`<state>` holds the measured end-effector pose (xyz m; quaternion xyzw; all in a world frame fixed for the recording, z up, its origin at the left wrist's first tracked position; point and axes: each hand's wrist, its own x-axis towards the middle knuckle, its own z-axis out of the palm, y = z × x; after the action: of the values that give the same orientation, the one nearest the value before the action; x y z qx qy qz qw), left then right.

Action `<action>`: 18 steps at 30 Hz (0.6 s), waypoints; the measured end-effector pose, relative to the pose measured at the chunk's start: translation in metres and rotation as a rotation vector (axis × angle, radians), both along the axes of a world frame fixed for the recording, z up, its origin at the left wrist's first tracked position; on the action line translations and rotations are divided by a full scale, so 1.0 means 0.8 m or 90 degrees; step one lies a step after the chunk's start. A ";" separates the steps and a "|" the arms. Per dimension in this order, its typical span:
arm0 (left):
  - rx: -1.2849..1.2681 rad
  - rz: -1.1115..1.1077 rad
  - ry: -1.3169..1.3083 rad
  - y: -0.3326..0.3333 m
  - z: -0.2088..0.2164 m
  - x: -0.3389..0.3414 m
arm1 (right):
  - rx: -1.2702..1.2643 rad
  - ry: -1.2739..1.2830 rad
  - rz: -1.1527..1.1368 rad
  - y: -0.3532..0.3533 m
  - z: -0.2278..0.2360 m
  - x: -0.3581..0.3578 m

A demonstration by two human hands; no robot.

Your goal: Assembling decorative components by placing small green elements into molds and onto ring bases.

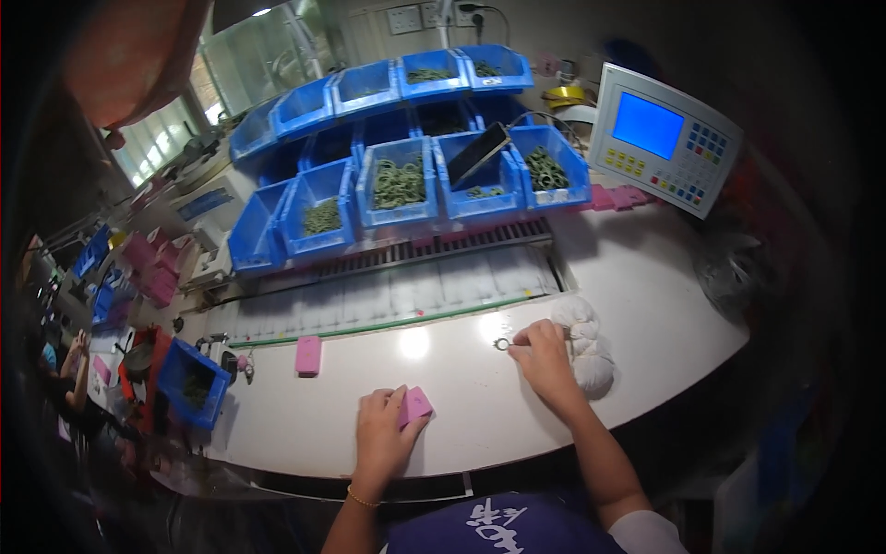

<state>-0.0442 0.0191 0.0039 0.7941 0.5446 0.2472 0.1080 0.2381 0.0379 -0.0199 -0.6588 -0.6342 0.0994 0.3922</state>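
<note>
My left hand (380, 432) is closed round a small pink block (416, 406) on the white worktop (480, 406), its fingers hiding part of the block. Farther right, my right hand (544, 358) pinches a small greyish ring (502, 343) between thumb and fingertips, just above or on the worktop. Beside that hand lies a bundled white cloth or yarn (588, 346), partly behind the wrist. Up and to the left of my left hand, a second pink block (309, 355) rests by itself on the worktop.
Blue bins (399, 189) stand in tiers at the back, several holding small greenish rings. A dark phone-like slab (480, 155) leans in one. A control panel (666, 138) with a blue screen stands at right. Another blue bin (194, 386) sits at the left edge.
</note>
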 end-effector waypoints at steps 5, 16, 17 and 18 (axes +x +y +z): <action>-0.059 0.097 -0.157 0.044 0.020 0.006 | 0.020 -0.090 0.013 0.006 -0.018 -0.001; 0.174 0.366 0.080 0.257 -0.017 -0.039 | 0.052 0.279 0.000 -0.012 -0.031 -0.011; 0.289 0.366 0.101 0.242 -0.012 -0.034 | 0.049 0.278 -0.017 -0.015 -0.029 -0.013; 0.278 0.273 0.042 0.223 -0.013 -0.025 | 0.067 0.327 -0.021 -0.012 -0.027 -0.021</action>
<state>-0.0645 0.1978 -0.0067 0.6732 0.6370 0.3496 -0.1376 0.2210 0.0280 -0.0419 -0.6011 -0.5072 0.2239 0.5756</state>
